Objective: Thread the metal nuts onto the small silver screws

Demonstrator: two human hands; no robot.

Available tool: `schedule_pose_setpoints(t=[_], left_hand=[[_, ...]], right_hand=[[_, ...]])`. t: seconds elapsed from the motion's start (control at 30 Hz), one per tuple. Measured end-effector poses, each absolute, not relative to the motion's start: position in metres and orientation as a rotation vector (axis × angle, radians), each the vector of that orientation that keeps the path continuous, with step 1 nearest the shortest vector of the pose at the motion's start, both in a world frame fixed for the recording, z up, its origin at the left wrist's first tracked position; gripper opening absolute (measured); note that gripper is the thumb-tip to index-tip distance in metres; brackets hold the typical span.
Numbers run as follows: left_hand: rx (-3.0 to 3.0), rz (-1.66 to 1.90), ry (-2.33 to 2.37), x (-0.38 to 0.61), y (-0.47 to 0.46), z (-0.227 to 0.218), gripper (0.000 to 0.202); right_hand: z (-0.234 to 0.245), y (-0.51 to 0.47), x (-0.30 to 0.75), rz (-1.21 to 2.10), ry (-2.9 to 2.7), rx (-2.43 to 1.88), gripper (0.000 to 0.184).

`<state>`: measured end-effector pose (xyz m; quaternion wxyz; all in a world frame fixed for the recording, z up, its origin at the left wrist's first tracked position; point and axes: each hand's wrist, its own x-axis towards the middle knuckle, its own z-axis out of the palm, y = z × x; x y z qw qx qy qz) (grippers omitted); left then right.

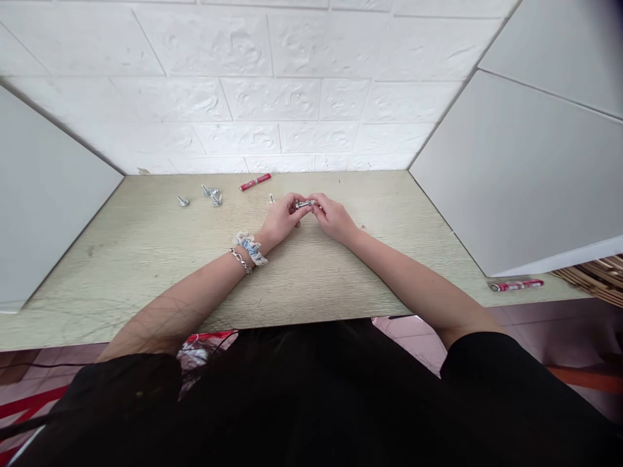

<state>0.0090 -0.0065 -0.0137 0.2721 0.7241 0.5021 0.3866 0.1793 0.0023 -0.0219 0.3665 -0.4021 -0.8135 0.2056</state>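
My left hand is closed on a small silver metal bolt, which lies roughly sideways between its thumb and fingers. At the bolt's right end, my right hand pinches with thumb and fingertips. Both hands meet just above the table, near its middle. Just left of my left hand, another small bolt stands partly hidden by the hand. Farther left lie several silver bolts with wide round heads or washers, among them a single bolt and a close cluster of bolts.
A slim red tube lies near the white brick-patterned wall. Another red tube rests at the table's right front edge, beside a wicker basket. Grey-white panels flank the pale wooden table.
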Motion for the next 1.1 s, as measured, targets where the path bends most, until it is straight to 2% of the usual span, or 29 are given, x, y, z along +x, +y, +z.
schedule_pose_setpoints(t=[0.2, 0.53, 0.9, 1.1], left_hand=[[1.918, 1.066, 1.267, 0.008, -0.001, -0.02, 0.025], [2.098, 0.966, 1.386, 0.009, -0.009, -0.013, 0.023], [2.207, 0.959, 1.391, 0.01, -0.012, -0.009, 0.024], [2.065, 0.95, 1.46, 0.01, -0.013, -0.007, 0.026]], right_hand=[[-0.022, 0.002, 0.18, 0.547, -2.085, -1.042, 0.029], [-0.019, 0.002, 0.179, 0.57, -2.095, -1.076, 0.028], [-0.019, 0.0, 0.181, 0.606, -2.129, -1.048, 0.045], [-0.018, -0.002, 0.18, 0.543, -2.159, -1.077, 0.036]])
